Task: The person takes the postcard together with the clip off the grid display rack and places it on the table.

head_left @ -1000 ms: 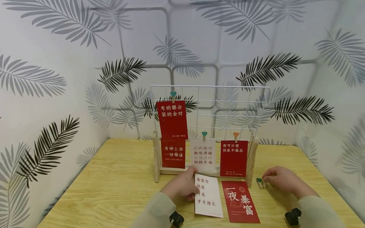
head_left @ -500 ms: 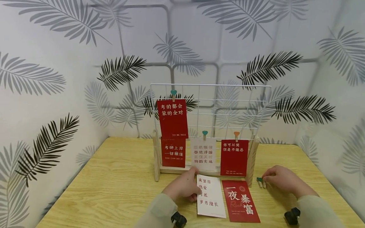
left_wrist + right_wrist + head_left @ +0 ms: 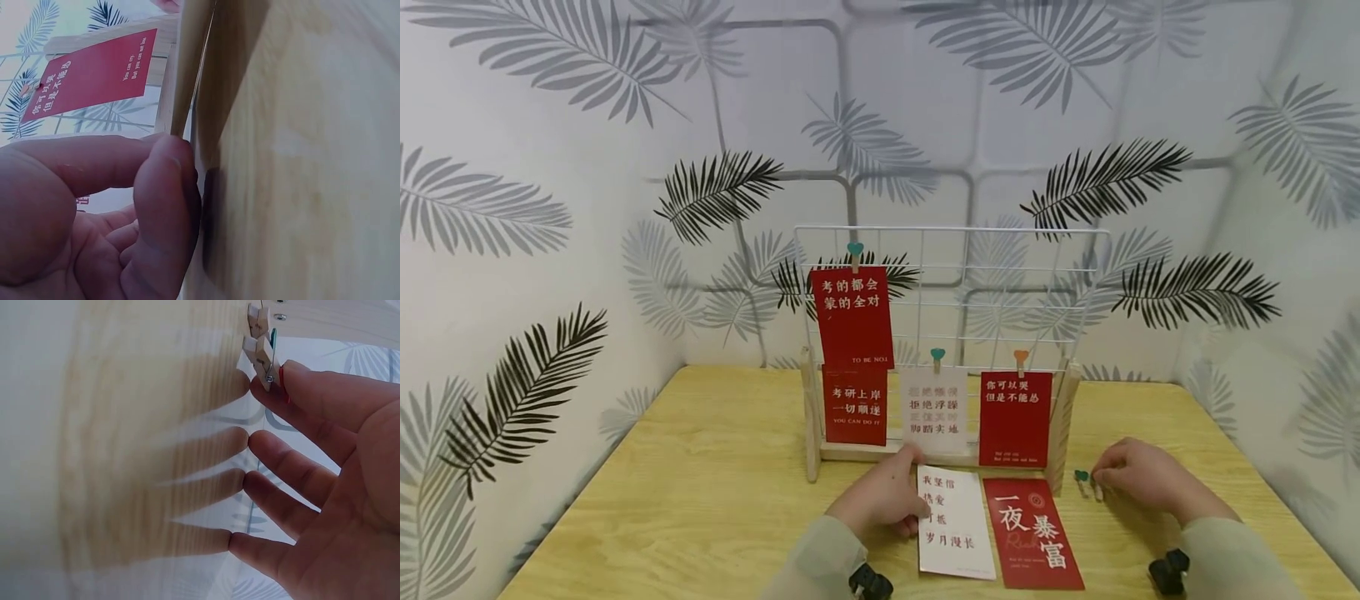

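Observation:
In the head view my left hand (image 3: 883,493) pinches the left edge of a white card (image 3: 957,533) with dark red writing, low over the table. The left wrist view has this card (image 3: 194,69) nearly edge-on between thumb and index finger. My right hand (image 3: 1142,475) is at the table right of the rack. Its thumb and index finger pinch a small wooden clothespin (image 3: 265,359) with a red top, the other fingertips resting on the wood. Beside it lies a second clothespin (image 3: 1082,482) topped with a green heart. A red card (image 3: 1033,533) lies between the hands.
Behind the cards stands a white wire grid rack (image 3: 1000,304) on a wooden stand (image 3: 811,442). Clipped on it are a red card (image 3: 853,333), a white card (image 3: 934,408) and another red card (image 3: 1015,433). A further red card (image 3: 855,429) hangs at lower left.
The white card and my left hand have shifted slightly to the right. One clothespin now stands a little apart from the green-heart one, at my right fingertips.

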Action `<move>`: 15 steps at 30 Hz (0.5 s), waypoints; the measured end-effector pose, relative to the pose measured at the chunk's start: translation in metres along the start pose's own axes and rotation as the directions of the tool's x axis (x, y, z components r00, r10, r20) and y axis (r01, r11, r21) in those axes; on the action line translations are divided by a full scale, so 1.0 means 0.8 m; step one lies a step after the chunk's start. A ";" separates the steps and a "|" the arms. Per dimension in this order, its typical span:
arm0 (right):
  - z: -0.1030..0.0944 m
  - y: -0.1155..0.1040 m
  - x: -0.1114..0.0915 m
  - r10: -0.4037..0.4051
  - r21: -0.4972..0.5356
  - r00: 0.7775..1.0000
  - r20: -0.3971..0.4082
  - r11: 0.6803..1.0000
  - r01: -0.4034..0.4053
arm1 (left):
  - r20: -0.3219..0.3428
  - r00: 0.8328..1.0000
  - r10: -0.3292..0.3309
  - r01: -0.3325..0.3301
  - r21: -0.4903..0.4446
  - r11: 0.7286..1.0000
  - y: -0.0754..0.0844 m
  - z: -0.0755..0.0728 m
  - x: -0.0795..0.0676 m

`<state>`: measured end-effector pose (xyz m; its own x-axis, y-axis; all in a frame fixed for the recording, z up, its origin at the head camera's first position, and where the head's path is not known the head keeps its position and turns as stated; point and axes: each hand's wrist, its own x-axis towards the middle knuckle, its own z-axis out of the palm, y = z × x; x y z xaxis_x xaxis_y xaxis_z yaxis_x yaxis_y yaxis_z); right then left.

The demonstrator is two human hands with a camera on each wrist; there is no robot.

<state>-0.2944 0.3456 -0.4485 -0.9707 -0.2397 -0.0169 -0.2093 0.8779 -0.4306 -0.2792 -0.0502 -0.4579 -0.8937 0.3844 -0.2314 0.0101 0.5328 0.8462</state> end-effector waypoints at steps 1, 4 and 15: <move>0.001 0.000 0.000 0.011 0.004 1.000 0.005 1.000 -0.011 | 0.000 1.000 -0.004 0.004 0.000 1.000 -0.001 0.000 0.000; 0.002 0.000 0.000 0.020 0.010 1.000 0.016 1.000 -0.020 | -0.006 1.000 -0.013 0.013 -0.005 1.000 -0.003 0.002 -0.002; 0.000 0.004 0.003 0.024 0.002 0.999 0.028 1.000 -0.024 | -0.016 0.999 -0.037 0.037 0.012 0.999 -0.001 0.006 0.002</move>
<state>-0.2974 0.3477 -0.4503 -0.9717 -0.2303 -0.0519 -0.1861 0.8825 -0.4319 -0.2788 -0.0460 -0.4610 -0.9006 0.3521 -0.2548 -0.0180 0.5555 0.8313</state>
